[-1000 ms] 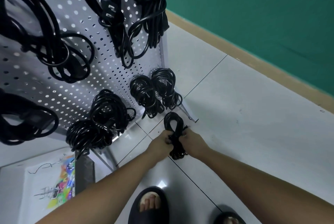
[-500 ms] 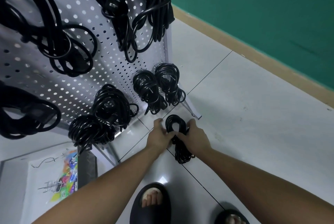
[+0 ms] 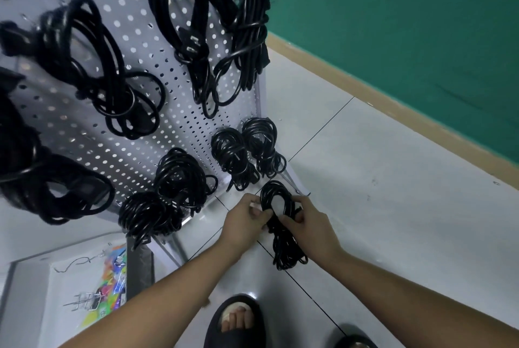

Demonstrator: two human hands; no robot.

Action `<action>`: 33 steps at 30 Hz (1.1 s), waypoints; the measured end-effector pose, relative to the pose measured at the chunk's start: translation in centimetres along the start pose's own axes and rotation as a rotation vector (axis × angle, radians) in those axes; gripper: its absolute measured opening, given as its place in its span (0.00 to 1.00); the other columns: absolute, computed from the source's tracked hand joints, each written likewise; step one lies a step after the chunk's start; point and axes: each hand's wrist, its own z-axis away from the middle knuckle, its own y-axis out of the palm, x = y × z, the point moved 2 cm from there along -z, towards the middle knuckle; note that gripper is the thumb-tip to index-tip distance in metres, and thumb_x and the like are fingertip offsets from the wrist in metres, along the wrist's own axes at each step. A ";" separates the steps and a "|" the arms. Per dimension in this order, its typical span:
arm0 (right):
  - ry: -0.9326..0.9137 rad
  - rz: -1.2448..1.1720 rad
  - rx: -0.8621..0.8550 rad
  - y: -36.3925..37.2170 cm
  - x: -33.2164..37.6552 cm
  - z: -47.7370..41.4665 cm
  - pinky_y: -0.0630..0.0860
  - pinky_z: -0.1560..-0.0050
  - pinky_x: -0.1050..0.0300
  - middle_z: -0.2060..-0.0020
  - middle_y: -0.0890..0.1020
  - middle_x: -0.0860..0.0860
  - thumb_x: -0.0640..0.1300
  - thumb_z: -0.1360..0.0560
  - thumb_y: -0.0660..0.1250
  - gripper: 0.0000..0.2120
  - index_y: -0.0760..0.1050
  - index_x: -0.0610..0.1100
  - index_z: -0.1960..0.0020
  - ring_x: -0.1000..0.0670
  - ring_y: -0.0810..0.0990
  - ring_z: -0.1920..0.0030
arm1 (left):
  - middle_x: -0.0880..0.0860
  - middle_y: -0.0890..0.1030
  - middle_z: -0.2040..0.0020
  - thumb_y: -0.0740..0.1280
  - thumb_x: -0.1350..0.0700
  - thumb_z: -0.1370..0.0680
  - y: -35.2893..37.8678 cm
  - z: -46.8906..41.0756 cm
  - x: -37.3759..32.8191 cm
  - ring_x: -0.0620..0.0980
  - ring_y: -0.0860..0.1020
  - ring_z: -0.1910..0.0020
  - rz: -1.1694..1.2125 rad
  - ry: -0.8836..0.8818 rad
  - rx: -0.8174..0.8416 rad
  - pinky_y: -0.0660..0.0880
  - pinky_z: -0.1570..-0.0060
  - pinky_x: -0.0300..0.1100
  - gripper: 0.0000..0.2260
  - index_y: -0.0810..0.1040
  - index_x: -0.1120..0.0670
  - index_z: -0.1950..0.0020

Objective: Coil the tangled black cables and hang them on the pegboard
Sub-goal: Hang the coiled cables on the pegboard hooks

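Note:
A coiled black cable (image 3: 283, 243) hangs between my hands just below the bottom right corner of the white pegboard (image 3: 134, 27). My left hand (image 3: 247, 221) pinches the coil's left side near its upper loop. My right hand (image 3: 311, 224) grips its right side, fingers curled round the strands. The upper loop stands open above my fingers, and the lower loops dangle over the floor. Several other coiled black cables (image 3: 233, 159) hang on the pegboard's hooks.
The pegboard stands on thin metal legs (image 3: 171, 246) over a white tiled floor (image 3: 379, 179). A green wall with a tan skirting (image 3: 393, 111) runs to the right. My black slippers (image 3: 236, 322) are below. A colourful packet and loose metal hooks (image 3: 87, 302) lie at lower left.
My hands have lifted the coil a little toward the pegboard's lower right corner, and its upper loop has opened wider. The view has tilted upward slightly.

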 end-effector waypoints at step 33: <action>-0.937 -0.203 -0.304 -14.6 51.5 22.4 0.80 0.53 0.59 0.57 0.82 0.56 0.59 0.20 0.73 0.23 0.70 0.62 0.27 0.57 0.82 0.57 | 0.44 0.84 0.52 0.73 0.47 0.18 -33.5 37.0 -33.7 0.48 0.85 0.59 0.003 0.881 -0.808 0.83 0.52 0.56 0.10 0.77 0.39 0.40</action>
